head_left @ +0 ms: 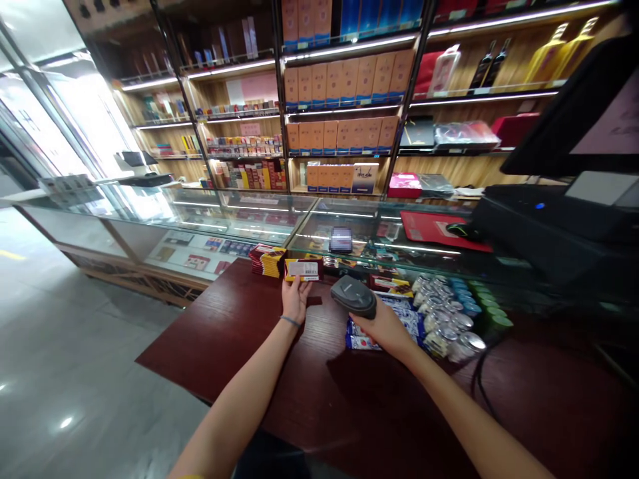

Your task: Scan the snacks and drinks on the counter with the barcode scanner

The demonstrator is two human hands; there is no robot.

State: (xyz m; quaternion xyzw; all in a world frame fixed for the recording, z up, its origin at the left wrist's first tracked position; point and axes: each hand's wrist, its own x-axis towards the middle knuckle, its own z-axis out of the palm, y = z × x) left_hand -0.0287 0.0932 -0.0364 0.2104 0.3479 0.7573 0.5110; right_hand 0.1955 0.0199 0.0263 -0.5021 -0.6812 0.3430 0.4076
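My left hand (294, 303) grips a flat red and yellow snack packet (303, 269) by its lower edge, with the barcode side turned toward me. In my right hand (387, 326) is a dark grey barcode scanner (353, 296), its head pointing left toward the packet. A gap separates the two. Just left of the packet stands a stack of similar red and yellow packets (267, 260). Beneath and behind my right hand lie blue and white snack packets (363, 341). Further red packets (391, 286) lie behind the scanner.
Several silver-topped containers (442, 313), with blue and green ones (494, 314), stand to the right. A black cable (478, 376) runs beside them. A glass display counter (239, 216) borders the wooden table (210, 332). A dark monitor (564, 106) and red mat (439, 229) are at right.
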